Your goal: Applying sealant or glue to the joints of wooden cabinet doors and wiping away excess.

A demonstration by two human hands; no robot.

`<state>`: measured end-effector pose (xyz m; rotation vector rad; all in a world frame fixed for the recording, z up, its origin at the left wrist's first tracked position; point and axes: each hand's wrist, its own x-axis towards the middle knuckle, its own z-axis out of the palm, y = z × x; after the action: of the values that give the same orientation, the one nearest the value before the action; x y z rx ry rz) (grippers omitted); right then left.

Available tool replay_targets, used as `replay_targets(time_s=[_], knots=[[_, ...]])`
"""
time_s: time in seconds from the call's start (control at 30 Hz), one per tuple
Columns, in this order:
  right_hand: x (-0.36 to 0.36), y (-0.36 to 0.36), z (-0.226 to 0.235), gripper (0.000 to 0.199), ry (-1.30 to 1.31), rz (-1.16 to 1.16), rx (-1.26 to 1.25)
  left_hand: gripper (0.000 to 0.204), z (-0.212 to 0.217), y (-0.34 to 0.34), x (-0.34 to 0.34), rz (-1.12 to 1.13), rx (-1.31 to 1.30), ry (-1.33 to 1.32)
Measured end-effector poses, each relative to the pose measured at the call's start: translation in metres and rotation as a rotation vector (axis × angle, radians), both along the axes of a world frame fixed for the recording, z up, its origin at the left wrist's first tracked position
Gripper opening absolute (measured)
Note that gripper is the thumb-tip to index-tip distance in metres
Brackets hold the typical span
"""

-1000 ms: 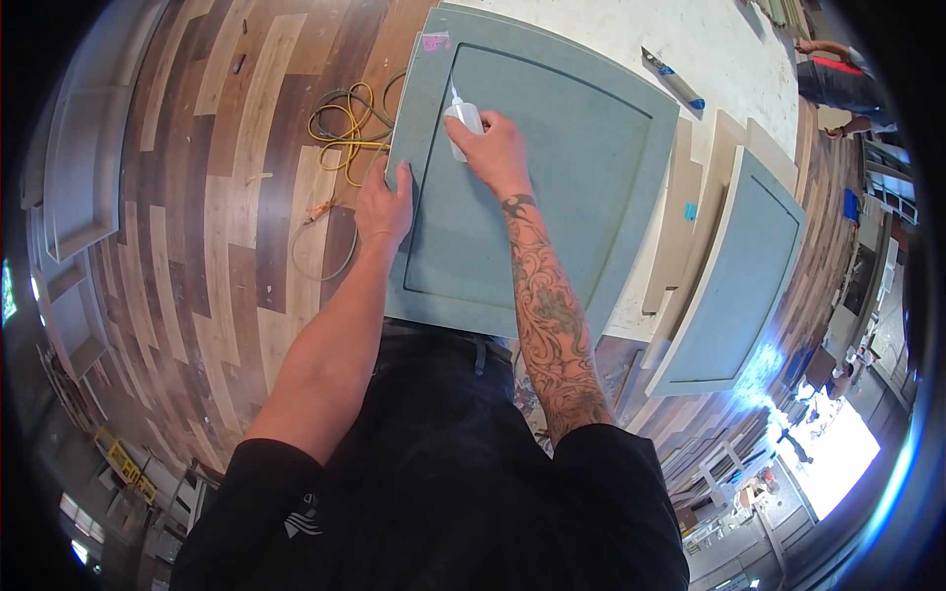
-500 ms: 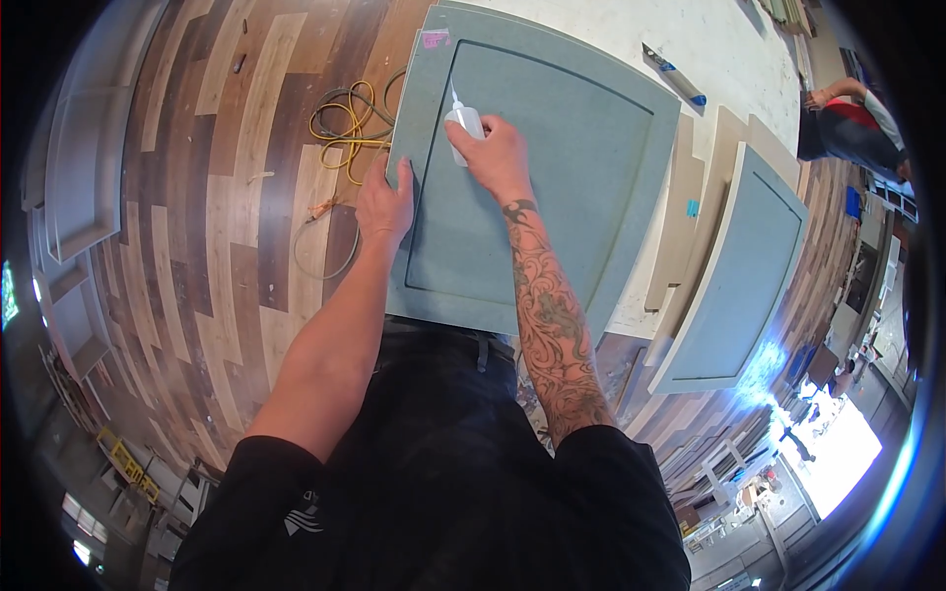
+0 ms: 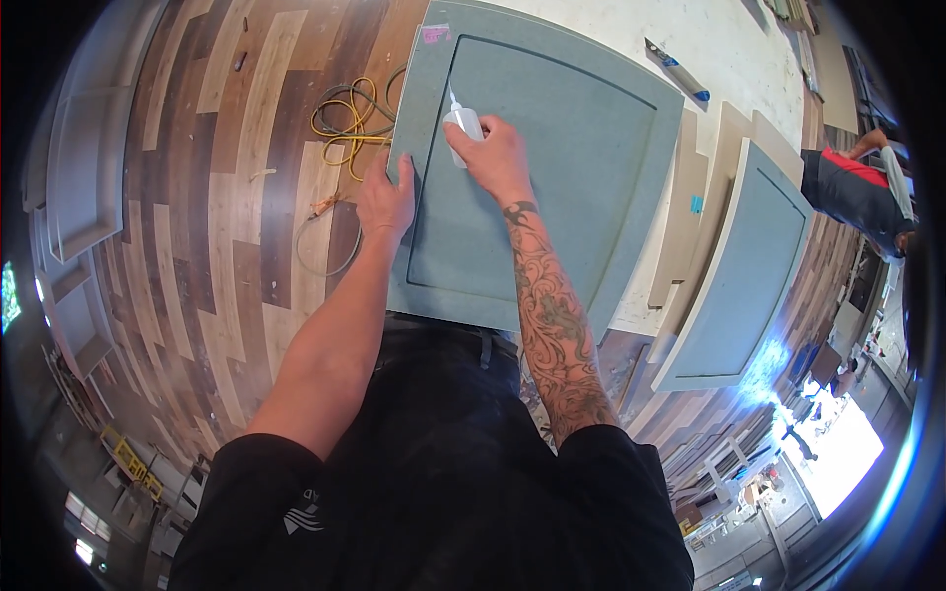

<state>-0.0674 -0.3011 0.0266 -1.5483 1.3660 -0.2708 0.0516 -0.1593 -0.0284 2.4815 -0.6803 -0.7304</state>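
A grey-green cabinet door (image 3: pixel 537 197) with a recessed centre panel lies in front of me. My right hand (image 3: pixel 498 158) is wrapped round a white translucent squeeze bottle (image 3: pixel 462 126). Its thin nozzle points away from me, with the tip at the groove along the recess's left side, near the far left corner. My left hand (image 3: pixel 386 197) straddles the door's left edge, thumb on the face and fingers outside it. Some of its fingertips are hidden. A pink label (image 3: pixel 436 34) sits on the door's far left corner.
A yellow and grey cord (image 3: pixel 350 123) lies coiled left of the door. A second grey-green door (image 3: pixel 744 276) stands to the right beside beige boards (image 3: pixel 680 212). A blue-ended tube (image 3: pixel 677 69) lies beyond. Another person (image 3: pixel 862 182) bends over at far right.
The bottle's nozzle has shifted very slightly along the groove, away from me. My left hand keeps its place on the door edge. The other person has come further into view.
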Motion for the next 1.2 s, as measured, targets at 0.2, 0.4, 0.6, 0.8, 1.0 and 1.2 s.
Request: replay_targets(time_s=[0.2, 0.4, 0.6, 0.8, 1.0, 1.2], knots=[[-0.001, 0.005, 0.002, 0.058, -0.001, -0.006, -0.002, 0.061, -0.002, -0.001, 0.000, 0.002, -0.024, -0.020], [-0.004, 0.009, 0.007, 0.059, -0.004, -0.011, 0.056, 0.061, -0.004, -0.001, 0.001, -0.010, -0.042, -0.033], [-0.008, 0.015, 0.008, 0.059, 0.002, -0.018, 0.058, 0.062, -0.008, -0.001, 0.003, -0.015, -0.042, -0.019], [-0.012, 0.019, 0.008, 0.054, -0.016, -0.034, 0.052, 0.063, -0.007, -0.002, 0.002, -0.005, 0.017, -0.002], [-0.014, 0.020, 0.007, 0.054, -0.023, -0.028, 0.050, 0.064, -0.010, -0.001, 0.004, 0.003, 0.013, 0.005], [-0.015, 0.022, 0.007, 0.052, -0.002, -0.014, 0.041, 0.064, -0.010, -0.002, 0.003, 0.006, 0.022, 0.001]])
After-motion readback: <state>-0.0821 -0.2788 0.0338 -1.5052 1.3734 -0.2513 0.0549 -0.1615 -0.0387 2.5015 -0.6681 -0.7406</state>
